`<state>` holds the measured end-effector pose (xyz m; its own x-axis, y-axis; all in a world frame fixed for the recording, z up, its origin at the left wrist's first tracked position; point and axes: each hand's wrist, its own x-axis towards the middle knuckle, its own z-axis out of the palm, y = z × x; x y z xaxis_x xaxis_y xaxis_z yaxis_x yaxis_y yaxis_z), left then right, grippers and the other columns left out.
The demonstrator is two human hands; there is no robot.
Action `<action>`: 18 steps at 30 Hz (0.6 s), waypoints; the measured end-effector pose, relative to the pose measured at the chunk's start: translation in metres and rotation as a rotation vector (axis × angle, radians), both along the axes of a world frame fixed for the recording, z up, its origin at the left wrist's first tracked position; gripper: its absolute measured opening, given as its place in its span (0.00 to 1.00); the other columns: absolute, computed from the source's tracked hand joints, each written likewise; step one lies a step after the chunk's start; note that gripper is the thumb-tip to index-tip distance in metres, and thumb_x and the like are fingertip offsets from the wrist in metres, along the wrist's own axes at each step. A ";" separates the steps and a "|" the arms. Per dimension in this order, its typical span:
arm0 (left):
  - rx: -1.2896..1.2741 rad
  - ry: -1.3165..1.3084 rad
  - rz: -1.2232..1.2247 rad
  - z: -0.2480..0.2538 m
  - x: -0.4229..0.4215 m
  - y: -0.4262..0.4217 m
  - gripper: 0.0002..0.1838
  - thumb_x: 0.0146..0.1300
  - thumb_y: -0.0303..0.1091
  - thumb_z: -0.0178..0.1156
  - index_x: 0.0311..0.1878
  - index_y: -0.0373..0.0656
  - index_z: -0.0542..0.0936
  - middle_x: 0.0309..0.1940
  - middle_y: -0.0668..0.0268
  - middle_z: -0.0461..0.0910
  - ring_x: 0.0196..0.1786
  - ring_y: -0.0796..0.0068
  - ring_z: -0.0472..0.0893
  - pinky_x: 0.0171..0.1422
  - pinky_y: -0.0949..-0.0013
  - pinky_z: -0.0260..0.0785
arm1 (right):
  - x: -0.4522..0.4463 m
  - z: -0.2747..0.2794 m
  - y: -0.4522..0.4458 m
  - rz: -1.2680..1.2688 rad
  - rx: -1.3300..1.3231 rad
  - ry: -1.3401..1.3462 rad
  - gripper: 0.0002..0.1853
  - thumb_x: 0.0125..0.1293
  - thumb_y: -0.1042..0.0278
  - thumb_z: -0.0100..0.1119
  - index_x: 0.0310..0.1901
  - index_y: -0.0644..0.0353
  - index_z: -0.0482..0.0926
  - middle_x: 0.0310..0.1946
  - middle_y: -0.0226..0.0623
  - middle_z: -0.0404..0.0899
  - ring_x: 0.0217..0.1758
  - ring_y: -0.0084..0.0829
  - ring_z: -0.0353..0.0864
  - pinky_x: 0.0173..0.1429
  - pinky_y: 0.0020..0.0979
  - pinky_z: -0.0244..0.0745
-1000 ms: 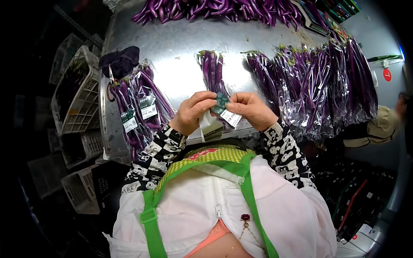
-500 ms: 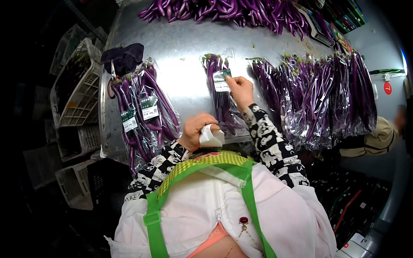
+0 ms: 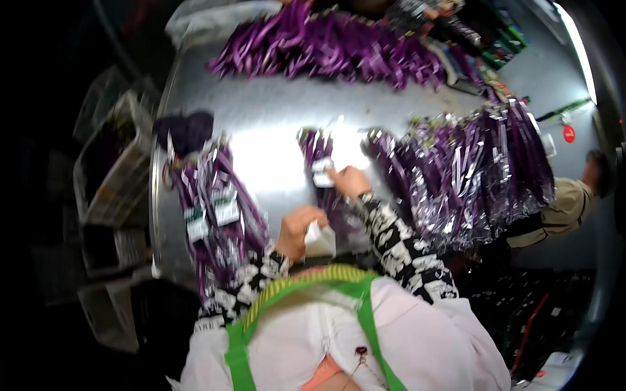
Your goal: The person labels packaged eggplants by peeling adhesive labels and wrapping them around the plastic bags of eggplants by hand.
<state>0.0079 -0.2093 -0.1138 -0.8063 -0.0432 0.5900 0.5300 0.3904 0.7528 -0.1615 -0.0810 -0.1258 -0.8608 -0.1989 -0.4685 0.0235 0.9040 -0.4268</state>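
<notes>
A clear bag of long purple eggplants [image 3: 317, 144] lies on the metal table in front of me, with a white and dark green label [image 3: 322, 173] on it. My right hand [image 3: 351, 182] is at the label's right edge, its fingers curled and the thumb side against it; blur hides the exact contact. Lower and to the left, my left hand [image 3: 301, 229] is closed around a piece of white paper [image 3: 319, 240], which hangs out on its right side. Left of that hand lie labelled bags of eggplants [image 3: 218, 186], partly behind my left sleeve.
Many bagged eggplants [image 3: 482, 166] lie in a row on the right. Loose eggplants [image 3: 326, 45] are heaped along the far side. A dark cloth [image 3: 184, 130] and scissors [image 3: 171, 147] lie at the table's left edge, beside crates [image 3: 117, 169]. Another person's sleeve [image 3: 554, 215] shows at right.
The whole view has shifted and blurred, so the table sits lower and more of its far side shows. Both hands keep nearly the same places relative to the bag and paper.
</notes>
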 end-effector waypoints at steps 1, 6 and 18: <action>0.022 0.000 -0.014 0.000 -0.001 0.002 0.05 0.53 0.27 0.61 0.32 0.36 0.79 0.31 0.55 0.80 0.32 0.56 0.81 0.37 0.63 0.73 | -0.005 -0.015 0.004 0.019 0.077 -0.011 0.37 0.55 0.27 0.53 0.40 0.61 0.85 0.38 0.52 0.83 0.45 0.48 0.83 0.49 0.43 0.75; 0.175 -0.118 -0.162 0.000 0.004 0.009 0.04 0.55 0.26 0.63 0.32 0.36 0.80 0.31 0.56 0.81 0.34 0.61 0.82 0.38 0.66 0.74 | 0.018 0.027 0.013 0.098 0.019 0.448 0.38 0.55 0.39 0.63 0.55 0.67 0.71 0.42 0.52 0.78 0.48 0.46 0.78 0.49 0.44 0.72; 0.094 0.055 -0.297 0.042 0.014 0.007 0.07 0.50 0.28 0.70 0.30 0.39 0.81 0.30 0.56 0.83 0.32 0.62 0.83 0.34 0.67 0.75 | 0.060 0.017 -0.014 0.272 0.091 0.269 0.56 0.50 0.52 0.71 0.73 0.53 0.42 0.65 0.61 0.53 0.63 0.60 0.64 0.59 0.58 0.67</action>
